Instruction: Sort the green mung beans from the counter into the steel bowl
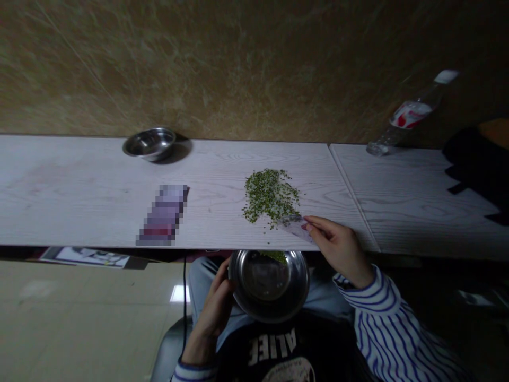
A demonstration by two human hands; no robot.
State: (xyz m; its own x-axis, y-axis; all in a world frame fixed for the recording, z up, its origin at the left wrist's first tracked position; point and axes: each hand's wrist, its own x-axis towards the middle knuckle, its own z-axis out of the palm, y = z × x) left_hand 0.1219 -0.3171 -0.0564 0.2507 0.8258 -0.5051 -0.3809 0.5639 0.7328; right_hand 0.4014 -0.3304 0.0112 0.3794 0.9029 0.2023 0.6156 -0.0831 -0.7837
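Round silver metal bowl (269,305) is gripped by left fingers (224,269); right fingers (318,222) pinch a thin pale-purple sheet (296,226), small green and white grains (272,193) just beyond them on the white wood-grain counter (218,212).

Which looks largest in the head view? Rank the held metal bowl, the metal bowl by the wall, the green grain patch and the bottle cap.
Held metal bowl
Green grain patch
Metal bowl by wall
Bottle cap

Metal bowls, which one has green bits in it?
The held bowl, in the left hand below the table, has green bits; the far bowl by the wall shows none.
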